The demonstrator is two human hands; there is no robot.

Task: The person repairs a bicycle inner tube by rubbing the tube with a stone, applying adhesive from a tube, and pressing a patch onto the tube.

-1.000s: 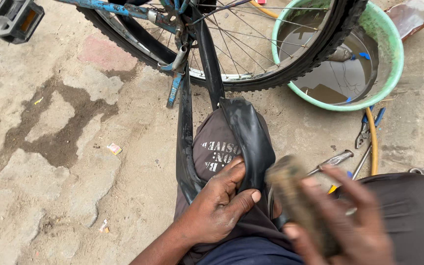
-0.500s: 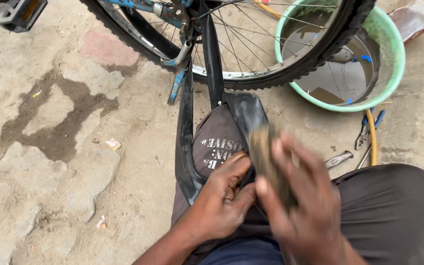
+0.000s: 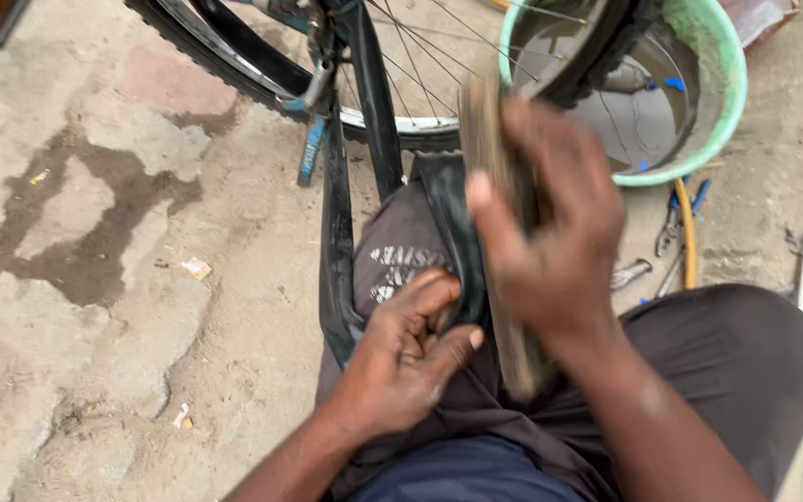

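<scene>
Left hand (image 3: 401,358) pressing fingers closed on black inner tube (image 3: 453,232) draped over knee, at 6 o'clock from bicycle wheel (image 3: 401,84). Right hand (image 3: 550,232) at 1 o'clock of left, blurred, wrapped around flat rasp-like block (image 3: 490,158). Green basin (image 3: 722,93) at 2 o'clock.

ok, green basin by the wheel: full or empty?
Partly filled: the green basin holds murky water, its surface sitting well below the rim.
</scene>
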